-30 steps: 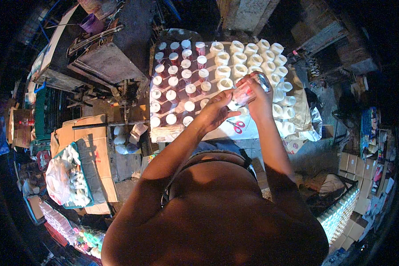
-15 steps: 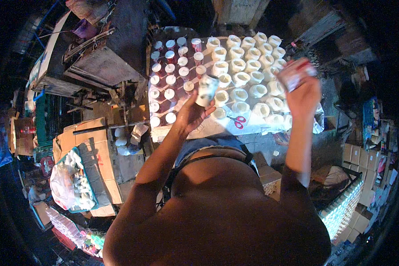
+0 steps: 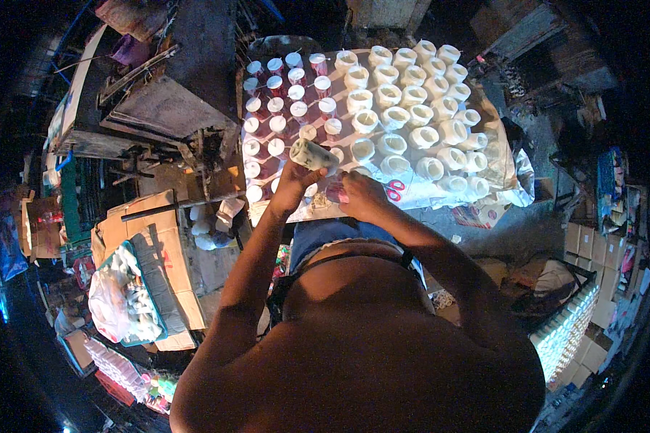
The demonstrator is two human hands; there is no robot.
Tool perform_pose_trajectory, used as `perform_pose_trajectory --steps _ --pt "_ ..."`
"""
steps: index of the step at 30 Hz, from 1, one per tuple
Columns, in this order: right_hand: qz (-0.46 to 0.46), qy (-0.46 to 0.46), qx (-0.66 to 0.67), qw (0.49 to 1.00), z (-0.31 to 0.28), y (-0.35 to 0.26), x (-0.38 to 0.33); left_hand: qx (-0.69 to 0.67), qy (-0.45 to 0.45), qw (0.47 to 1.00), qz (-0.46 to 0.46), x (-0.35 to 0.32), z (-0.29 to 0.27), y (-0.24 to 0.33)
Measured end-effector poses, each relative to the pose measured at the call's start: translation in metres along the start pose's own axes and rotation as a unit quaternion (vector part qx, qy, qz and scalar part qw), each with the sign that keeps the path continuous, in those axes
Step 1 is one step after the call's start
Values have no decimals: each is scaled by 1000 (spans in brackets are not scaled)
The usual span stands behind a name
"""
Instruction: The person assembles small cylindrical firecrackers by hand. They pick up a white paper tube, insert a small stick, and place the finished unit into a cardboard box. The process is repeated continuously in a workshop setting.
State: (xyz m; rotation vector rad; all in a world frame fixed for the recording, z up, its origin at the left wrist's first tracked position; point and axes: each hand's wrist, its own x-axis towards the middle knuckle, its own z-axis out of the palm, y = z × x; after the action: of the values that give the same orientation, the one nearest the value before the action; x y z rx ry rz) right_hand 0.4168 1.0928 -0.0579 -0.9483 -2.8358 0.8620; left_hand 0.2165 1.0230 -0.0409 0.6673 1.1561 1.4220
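The pale, dark-marked cylinder [image 3: 310, 153] was in the left hand [image 3: 294, 185], whose fingers were wrapped around its underside, above the near edge of the bench [image 3: 420, 199]. Its long axis was tilted, running from upper left down to lower right, so its lower end pointed towards the right hand [image 3: 362, 195], just beside it. That hand was closed on a pinkish thing [image 3: 335, 191], too small to identify, below the cylinder's lower end; red-handled scissors [image 3: 396, 190] lay just to its right

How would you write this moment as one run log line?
left hand: holds pale cylinder | right hand: near cylinder, grip unclear | scissors: on table, right of hands | white jars: in rows
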Motion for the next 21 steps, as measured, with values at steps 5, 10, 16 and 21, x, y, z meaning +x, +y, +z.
perform_pose_trajectory --steps 5,10,16,21 --pt "-141 43 -152 977 32 7 29 61 6 997 40 -4 -2 5" --pt "-209 120 -170 956 82 37 39 162 19 981 106 -3 -1 2" --pt "-202 50 -177 962 54 37 42 188 0 977 100 1 3 -9" --pt "38 18 36 998 -45 24 6 210 -43 973 79 2 14 -14"
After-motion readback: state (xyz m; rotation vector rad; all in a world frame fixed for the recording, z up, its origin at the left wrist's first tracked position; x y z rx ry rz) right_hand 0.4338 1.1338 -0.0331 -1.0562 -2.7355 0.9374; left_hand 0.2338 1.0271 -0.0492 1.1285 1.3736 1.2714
